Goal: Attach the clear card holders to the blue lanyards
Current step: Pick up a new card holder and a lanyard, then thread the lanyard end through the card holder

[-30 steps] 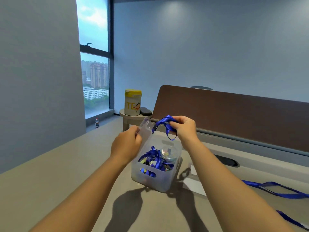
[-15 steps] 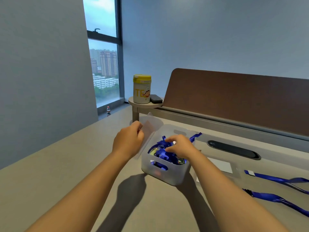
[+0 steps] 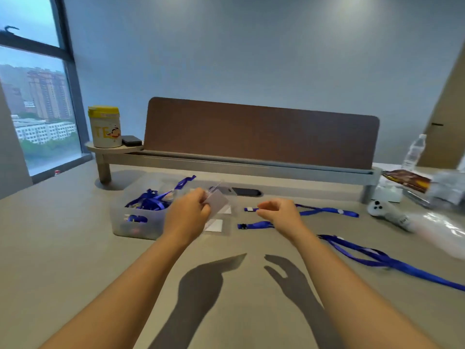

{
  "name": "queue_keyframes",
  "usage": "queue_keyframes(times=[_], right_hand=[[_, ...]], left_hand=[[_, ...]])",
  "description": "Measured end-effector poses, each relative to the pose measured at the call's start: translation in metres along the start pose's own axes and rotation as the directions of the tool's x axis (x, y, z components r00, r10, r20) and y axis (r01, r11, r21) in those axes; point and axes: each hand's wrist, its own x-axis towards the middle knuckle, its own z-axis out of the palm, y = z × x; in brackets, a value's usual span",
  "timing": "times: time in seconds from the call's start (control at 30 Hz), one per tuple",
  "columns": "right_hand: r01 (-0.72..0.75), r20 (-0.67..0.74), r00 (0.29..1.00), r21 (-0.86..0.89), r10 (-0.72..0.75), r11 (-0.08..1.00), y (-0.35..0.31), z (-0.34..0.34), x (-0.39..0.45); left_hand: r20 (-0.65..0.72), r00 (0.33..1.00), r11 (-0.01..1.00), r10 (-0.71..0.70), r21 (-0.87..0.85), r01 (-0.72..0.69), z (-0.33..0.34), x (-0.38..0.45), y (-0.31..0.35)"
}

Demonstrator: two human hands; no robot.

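Left hand: the left hand [image 3: 187,214] is up above the desk [image 3: 75,248], fingers and thumb pinching a clear card holder [image 3: 217,201] by its near edge; the holder tilts up and away, just right of the bin.
Right hand: the right hand [image 3: 280,212] hovers alongside, apart from the left one, fingers loosely curled and holding nothing.
Bin: a translucent plastic bin [image 3: 137,221] sits on the desk to the left of the left hand, with a tangle of blue lanyards [image 3: 148,201] inside and one strap end poking over its far rim.
Loose lanyards: two lanyard ends [image 3: 254,224] lie flat on the desk under and beyond the right hand, one nearer, one farther; a long lanyard [image 3: 392,263] runs off toward the right edge.
Spare holders: clear holders with white inserts [image 3: 215,225] lie on the desk below the lifted one, blurred.
Behind: a brown divider panel [image 3: 261,132] stands along the back; a yellow-lidded tub [image 3: 104,127] and a small dark object [image 3: 131,140] rest on a round shelf at its left end.
Far right: a water bottle [image 3: 414,152], a small white plush toy [image 3: 385,210] and crinkled plastic packaging [image 3: 442,192].
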Motion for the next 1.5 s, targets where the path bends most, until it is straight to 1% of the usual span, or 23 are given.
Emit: queue_keyframes(times=[0.1,0.2,0.33,0.4,0.5,0.57,0.63,0.67,0.73,0.8,0.83,0.9,1.0,1.07,1.17,1.23,1.3,1.37,1.43,1.47,1.5], right_hand=[[-0.092,-0.088,0.992,-0.028,0.089,0.995,0.044,-0.044,-0.028],[-0.182,-0.168,0.97,-0.014,0.178,0.983,0.086,-0.086,-0.041],[-0.298,-0.297,0.912,-0.002,0.284,0.955,0.137,-0.127,-0.041],[-0.331,-0.36,0.881,-0.005,0.308,0.943,0.161,-0.142,-0.037],[-0.393,-0.438,0.838,-0.067,0.327,0.917,0.194,-0.162,-0.032],[-0.452,-0.442,0.822,-0.126,0.358,0.883,0.215,-0.174,-0.029],[-0.5,-0.417,0.826,-0.232,0.38,0.834,0.232,-0.18,-0.026],[-0.511,-0.415,0.829,-0.292,0.375,0.809,0.239,-0.181,-0.024],[-0.503,-0.443,0.838,-0.404,0.318,0.764,0.248,-0.184,-0.023],[-0.502,-0.462,0.842,-0.476,0.28,0.722,0.251,-0.188,-0.026],[-0.512,-0.462,0.84,-0.503,0.284,0.696,0.251,-0.191,-0.027],[-0.562,-0.47,0.817,-0.521,0.333,0.642,0.251,-0.197,-0.032],[-0.657,-0.486,0.752,-0.494,0.445,0.57,0.248,-0.209,-0.046],[-0.683,-0.478,0.731,-0.505,0.487,0.528,0.243,-0.216,-0.061],[-0.662,-0.487,0.75,-0.564,0.449,0.494,0.234,-0.221,-0.079],[-0.606,-0.472,0.795,-0.595,0.38,0.528,0.23,-0.22,-0.081],[-0.533,-0.414,0.845,-0.613,0.337,0.583,0.228,-0.214,-0.077],[-0.454,-0.322,0.891,-0.633,0.32,0.627,0.228,-0.205,-0.07],[-0.411,-0.236,0.908,-0.654,0.345,0.635,0.231,-0.196,-0.066],[-0.407,-0.222,0.908,-0.668,0.355,0.623,0.233,-0.193,-0.066],[-0.414,-0.238,0.905,-0.681,0.353,0.604,0.233,-0.192,-0.068]], left_hand=[[0.073,0.996,0.997,0.057,-0.052,-0.053,0.046,-0.018,0.043],[0.145,0.985,0.994,0.099,-0.07,-0.089,0.092,-0.023,0.079],[0.216,0.964,0.985,0.156,-0.101,-0.137,0.145,-0.019,0.115],[0.234,0.954,0.979,0.19,-0.111,-0.168,0.167,-0.016,0.129],[0.276,0.939,0.979,0.204,-0.088,-0.187,0.194,-0.01,0.143],[0.298,0.935,0.981,0.192,-0.072,-0.179,0.207,-0.006,0.148],[0.314,0.931,0.982,0.189,-0.057,-0.18,0.218,-0.006,0.153],[0.324,0.927,0.981,0.191,-0.048,-0.186,0.222,-0.006,0.156],[0.348,0.917,0.98,0.195,-0.034,-0.195,0.23,-0.007,0.162],[0.352,0.914,0.978,0.203,-0.028,-0.207,0.235,-0.009,0.169],[0.347,0.915,0.977,0.208,-0.027,-0.212,0.237,-0.01,0.171],[0.339,0.916,0.976,0.212,-0.024,-0.217,0.24,-0.012,0.175],[0.351,0.911,0.974,0.216,-0.019,-0.224,0.241,-0.019,0.18],[0.356,0.908,0.973,0.223,-0.02,-0.231,0.24,-0.024,0.183],[0.346,0.908,0.97,0.236,-0.03,-0.241,0.238,-0.033,0.186],[0.336,0.909,0.967,0.247,-0.023,-0.254,0.237,-0.037,0.186],[0.335,0.91,0.967,0.245,-0.016,-0.255,0.236,-0.04,0.185],[0.34,0.909,0.967,0.241,-0.003,-0.255,0.234,-0.04,0.183],[0.341,0.909,0.967,0.241,0.001,-0.256,0.232,-0.04,0.181],[0.337,0.91,0.966,0.243,-0.001,-0.258,0.231,-0.039,0.18],[0.333,0.911,0.966,0.245,-0.003,-0.259,0.23,-0.039,0.18]])
